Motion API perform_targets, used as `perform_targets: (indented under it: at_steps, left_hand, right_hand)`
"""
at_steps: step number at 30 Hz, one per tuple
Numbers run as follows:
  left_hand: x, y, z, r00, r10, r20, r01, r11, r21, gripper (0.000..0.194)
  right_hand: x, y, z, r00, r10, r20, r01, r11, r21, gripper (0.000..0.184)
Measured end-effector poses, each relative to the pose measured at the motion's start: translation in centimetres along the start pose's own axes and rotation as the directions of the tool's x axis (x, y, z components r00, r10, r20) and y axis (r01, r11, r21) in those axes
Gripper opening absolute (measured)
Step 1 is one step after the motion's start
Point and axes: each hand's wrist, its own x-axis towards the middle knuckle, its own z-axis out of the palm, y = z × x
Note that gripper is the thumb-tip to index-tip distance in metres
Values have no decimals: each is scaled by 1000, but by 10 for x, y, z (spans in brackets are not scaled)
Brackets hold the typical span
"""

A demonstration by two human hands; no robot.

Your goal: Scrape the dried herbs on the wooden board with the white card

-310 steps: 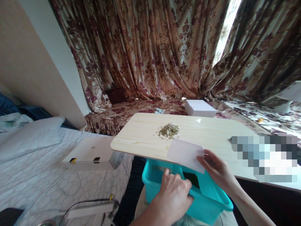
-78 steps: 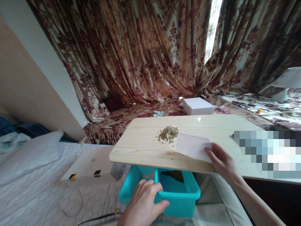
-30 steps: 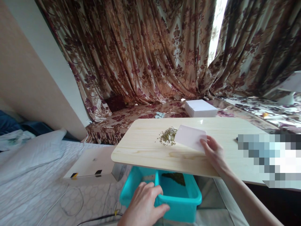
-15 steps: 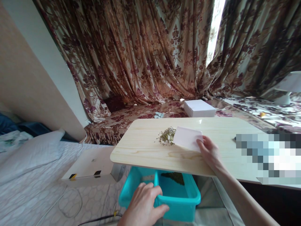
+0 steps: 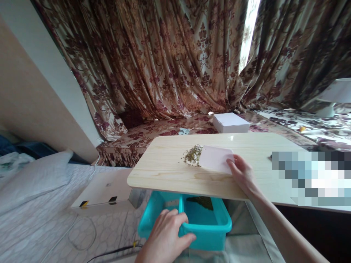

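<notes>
My right hand [image 5: 242, 171] pinches the right edge of a thin whitish plastic sheet [image 5: 215, 158], whose far end lies against a loose pile of small green beans or seeds [image 5: 193, 155] on the pale wood-grain table [image 5: 161, 175]. Below the table's near edge is a turquoise divided bin [image 5: 208, 237]. My left hand [image 5: 170, 230] grips its near rim at the divider, thumb outside and fingers over the top. More green grains [image 5: 204, 202] lie at the far side of the bin's right compartment. The left compartment holds a few pale bits, partly hidden by the table and hand.
A white box [image 5: 231, 123] stands behind the table on a patterned ledge. A larger flat white box [image 5: 105, 188] lies left on the bed [image 5: 49, 204], near cables [image 5: 117, 251]. A blurred-out patch covers the table's right end. Patterned curtains [image 5: 164, 54] hang behind.
The whole view has shifted slightly. The sheet has edged a little left against the pile, which looks slightly more compact. My left hand keeps its hold on the bin.
</notes>
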Motion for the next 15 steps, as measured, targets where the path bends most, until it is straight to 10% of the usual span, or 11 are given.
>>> perform_targets:
  at_steps: [15]
  left_hand:
    - [-1,1,1,1000,5,-4,-5,1000,2,16]
  right_hand:
    - [0,4,0,999,-29,33,30,999,-21,24]
